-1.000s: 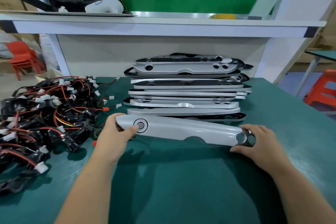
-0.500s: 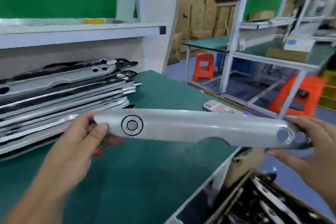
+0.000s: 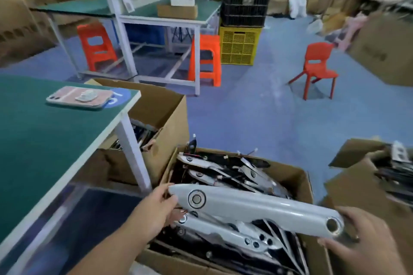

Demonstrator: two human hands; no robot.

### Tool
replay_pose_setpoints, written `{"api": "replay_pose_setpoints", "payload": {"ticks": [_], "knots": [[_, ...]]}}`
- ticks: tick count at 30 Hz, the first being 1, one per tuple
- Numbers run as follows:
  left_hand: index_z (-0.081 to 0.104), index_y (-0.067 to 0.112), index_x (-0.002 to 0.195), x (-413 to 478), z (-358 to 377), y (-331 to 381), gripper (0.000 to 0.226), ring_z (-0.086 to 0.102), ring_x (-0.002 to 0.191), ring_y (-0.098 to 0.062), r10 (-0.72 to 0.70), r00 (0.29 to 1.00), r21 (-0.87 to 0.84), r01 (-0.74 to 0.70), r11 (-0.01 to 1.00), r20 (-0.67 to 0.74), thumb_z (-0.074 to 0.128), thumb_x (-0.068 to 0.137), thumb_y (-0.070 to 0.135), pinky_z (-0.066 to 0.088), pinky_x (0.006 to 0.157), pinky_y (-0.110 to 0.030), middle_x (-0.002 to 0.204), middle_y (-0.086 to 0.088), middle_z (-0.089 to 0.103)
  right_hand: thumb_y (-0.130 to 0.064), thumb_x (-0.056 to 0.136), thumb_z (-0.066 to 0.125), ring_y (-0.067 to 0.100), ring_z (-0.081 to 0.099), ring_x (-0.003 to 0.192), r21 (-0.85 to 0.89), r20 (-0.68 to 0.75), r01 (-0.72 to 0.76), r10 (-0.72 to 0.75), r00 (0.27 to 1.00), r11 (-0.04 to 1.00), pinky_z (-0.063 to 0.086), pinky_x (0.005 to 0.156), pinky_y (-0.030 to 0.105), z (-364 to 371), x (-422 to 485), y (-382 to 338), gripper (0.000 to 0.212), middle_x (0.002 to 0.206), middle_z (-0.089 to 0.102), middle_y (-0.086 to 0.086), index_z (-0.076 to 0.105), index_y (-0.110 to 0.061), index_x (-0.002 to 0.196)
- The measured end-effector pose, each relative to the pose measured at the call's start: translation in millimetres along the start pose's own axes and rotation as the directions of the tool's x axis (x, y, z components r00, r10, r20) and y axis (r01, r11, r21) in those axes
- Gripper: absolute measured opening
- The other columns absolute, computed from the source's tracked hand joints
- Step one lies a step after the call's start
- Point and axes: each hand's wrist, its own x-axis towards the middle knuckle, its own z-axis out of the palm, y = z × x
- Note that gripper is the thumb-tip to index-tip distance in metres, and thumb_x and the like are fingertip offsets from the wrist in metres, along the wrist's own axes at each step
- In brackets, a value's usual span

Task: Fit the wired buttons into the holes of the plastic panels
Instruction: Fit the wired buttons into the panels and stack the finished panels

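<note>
Our left hand [image 3: 154,207] and right hand [image 3: 363,238] are pinching the panel [image 3: 257,206] by its ends, lower centre; we're judging it light, stiff, slick.

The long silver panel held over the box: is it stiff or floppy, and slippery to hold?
Probably stiff: the silver panel spans straight between the left hand and right hand without sagging. Likely light, as the hands grip only its ends. Its glossy surface may be slippery.

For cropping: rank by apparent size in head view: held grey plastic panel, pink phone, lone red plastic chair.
Long grey plastic panel
Lone red plastic chair
Flat pink phone (close call with the chair)
</note>
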Motion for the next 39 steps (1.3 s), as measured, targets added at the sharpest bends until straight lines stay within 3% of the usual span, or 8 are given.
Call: {"api": "replay_pose_setpoints", "payload": {"ticks": [4, 10, 14, 18, 24, 31, 35, 39], "knots": [[0.052, 0.038, 0.116, 22, -2, -21, 0.025, 0.069, 0.093, -0.015, -0.164, 0.979, -0.081, 0.174, 0.981, 0.118, 0.054, 0.096, 0.023, 0.052, 0.075, -0.031, 0.106, 0.009, 0.068, -0.032, 0.033, 0.097, 0.040, 0.056, 0.105, -0.086, 0.102, -0.084, 0.093, 0.991, 0.993, 0.041, 0.092, 0.051, 19, -2, 1, 0.080, 0.107, 0.067, 0.014, 0.069, -0.010, 0.105], [0.002, 0.024, 0.152, 22, -36, -30, 0.083, 0.027, 0.142, -0.026, -0.169, 0.985, 0.094, 0.166, 0.982, 0.026, 0.058, 0.093, 0.008, 0.026, 0.111, -0.037, 0.157, -0.010, 0.023, -0.084, 0.060, 0.041, 0.014, -0.006, 0.144, -0.248, 0.237, -0.192, 0.252, 0.938, 0.950, 0.003, 0.113, 0.060, 47, 12, -30, 0.105, 0.155, 0.012, -0.013, 0.007, -0.036, 0.147], [0.034, 0.016, 0.144, 0, -63, -30, 0.056, 0.049, 0.122, -0.018, -0.117, 0.992, 0.208, 0.105, 0.972, 0.043, 0.039, 0.095, -0.009, 0.046, 0.080, -0.019, 0.137, -0.006, 0.052, -0.094, 0.047, 0.021, 0.014, 0.012, 0.143, -0.197, 0.106, -0.102, 0.125, 0.987, 0.975, 0.008, 0.113, 0.058, 60, 2, -73, 0.113, 0.149, 0.033, -0.012, 0.029, -0.034, 0.143], [0.060, 0.018, 0.113, -44, -97, -5, 0.046, 0.065, 0.103, -0.017, 0.020, 0.999, 0.190, -0.027, 0.981, 0.042, 0.047, 0.085, -0.016, 0.049, 0.089, -0.029, 0.099, 0.002, 0.074, -0.089, 0.044, 0.045, 0.019, 0.027, 0.140, -0.028, 0.102, -0.017, 0.020, 0.995, 0.999, 0.011, 0.113, 0.052, 61, 8, -123, 0.109, 0.142, 0.047, -0.002, 0.046, -0.029, 0.135], [0.064, 0.037, 0.119, -161, -195, 12, 0.060, 0.068, 0.103, -0.025, 0.407, 0.908, 0.181, -0.386, 0.905, -0.100, 0.082, 0.063, 0.047, 0.055, 0.086, -0.031, 0.112, -0.007, 0.071, -0.054, 0.054, 0.081, 0.030, 0.040, 0.127, 0.294, -0.062, 0.357, -0.355, 0.933, 0.886, 0.025, 0.106, 0.057, 55, 35, -254, 0.083, 0.121, 0.058, 0.003, 0.057, -0.015, 0.123], [0.066, 0.038, 0.106, -290, -304, -65, 0.030, 0.069, 0.093, -0.008, 0.352, 0.309, 0.261, -0.299, 0.918, -0.883, 0.066, 0.084, 0.019, 0.054, 0.078, -0.044, 0.099, 0.008, 0.073, -0.062, 0.060, 0.074, 0.026, 0.046, 0.112, 0.444, -0.219, 0.807, -0.827, 0.518, 0.388, 0.040, 0.096, 0.057, 86, -9, -482, 0.079, 0.113, 0.062, 0.007, 0.061, -0.011, 0.118], [0.064, 0.048, 0.090, -344, -325, -104, 0.047, 0.065, 0.080, 0.003, 0.145, -0.023, 0.147, -0.171, 0.974, -0.989, 0.057, 0.090, 0.002, 0.047, 0.082, -0.021, 0.085, 0.017, 0.072, -0.044, 0.067, 0.067, 0.031, 0.054, 0.108, 0.355, -0.232, 0.929, -0.953, 0.192, 0.101, 0.039, 0.096, 0.060, 124, -67, -587, 0.054, 0.115, 0.062, 0.002, 0.064, -0.019, 0.116], [0.062, 0.035, 0.090, -368, -320, -127, 0.032, 0.062, 0.083, -0.008, -0.011, -0.203, 0.006, -0.086, 0.996, -0.979, 0.059, 0.089, 0.003, 0.040, 0.076, -0.023, 0.087, 0.007, 0.069, -0.041, 0.084, 0.060, 0.020, 0.033, 0.128, 0.314, -0.023, 0.948, -0.997, 0.069, 0.059, 0.013, 0.112, 0.047, 162, -118, -671, 0.047, 0.136, 0.044, -0.008, 0.053, -0.032, 0.129]]}}
